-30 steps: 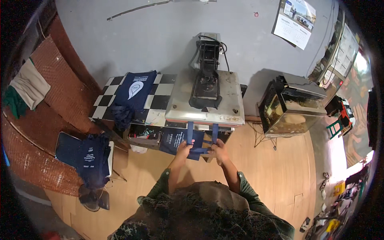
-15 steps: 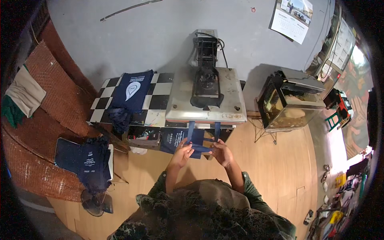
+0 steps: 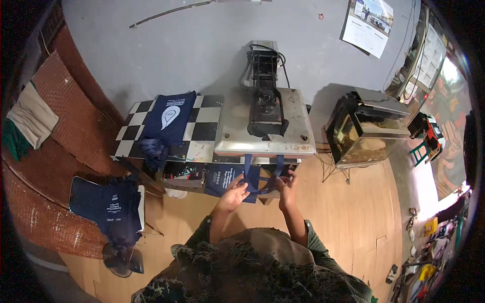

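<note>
A heat press (image 3: 298, 118) with a silvery top plate stands closed on the black-and-white checked table (image 3: 204, 115). Out of its front edge hang dark blue bag straps (image 3: 248, 165); the rest of that bag is hidden inside. Fingers of my left hand (image 3: 233, 196) are pinched at the loop's left side. Beside the loop's right side is my right hand (image 3: 286, 192), its fingers raised and apart, slightly blurred. Behind the straps, a printed dark blue cloth bag (image 3: 218, 181) sits below the tabletop's edge.
Another printed blue bag (image 3: 174, 113) lies on the table's left. More blue bags (image 3: 115, 204) are heaped on a chair at left, above a fan (image 3: 121, 260). A glass tank (image 3: 376, 129) stands at right. A calendar (image 3: 368, 28) hangs on the wall.
The strap loop, earlier stretched between both hands, now sags in a curve. My right hand has turned more upright and its fingers have spread. The view has shifted slightly.
</note>
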Available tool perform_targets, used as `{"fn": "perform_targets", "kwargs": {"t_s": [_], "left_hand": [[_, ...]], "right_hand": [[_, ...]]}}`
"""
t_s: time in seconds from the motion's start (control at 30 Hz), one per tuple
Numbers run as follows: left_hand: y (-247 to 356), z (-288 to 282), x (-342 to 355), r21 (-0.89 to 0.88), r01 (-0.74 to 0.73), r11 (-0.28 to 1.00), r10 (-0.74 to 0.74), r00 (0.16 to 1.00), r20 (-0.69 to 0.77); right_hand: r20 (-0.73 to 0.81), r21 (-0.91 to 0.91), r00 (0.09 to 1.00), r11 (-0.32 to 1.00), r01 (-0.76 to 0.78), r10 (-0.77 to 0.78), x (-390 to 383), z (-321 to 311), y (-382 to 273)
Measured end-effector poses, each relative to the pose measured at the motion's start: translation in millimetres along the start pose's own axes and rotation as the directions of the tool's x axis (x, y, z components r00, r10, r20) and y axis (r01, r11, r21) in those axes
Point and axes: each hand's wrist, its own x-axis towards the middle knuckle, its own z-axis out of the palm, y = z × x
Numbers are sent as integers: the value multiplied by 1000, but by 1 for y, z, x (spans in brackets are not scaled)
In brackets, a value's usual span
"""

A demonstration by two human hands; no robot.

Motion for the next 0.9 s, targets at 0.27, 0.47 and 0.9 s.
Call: {"fn": "perform_targets", "kwargs": {"t_s": [0.27, 0.47, 0.9], "left_hand": [[10, -12, 3, 109, 33, 993, -50, 986, 157], [5, -11, -5, 159, 93, 983, -109, 989, 95], [-23, -44, 18, 739, -109, 665, 80, 994, 74]], "right_hand": [[347, -526, 726, 518, 674, -593, 1, 41, 3], [247, -488, 944, 814, 316, -219, 47, 67, 35], [274, -267, 928, 947, -177, 250, 78, 85, 41]]}}
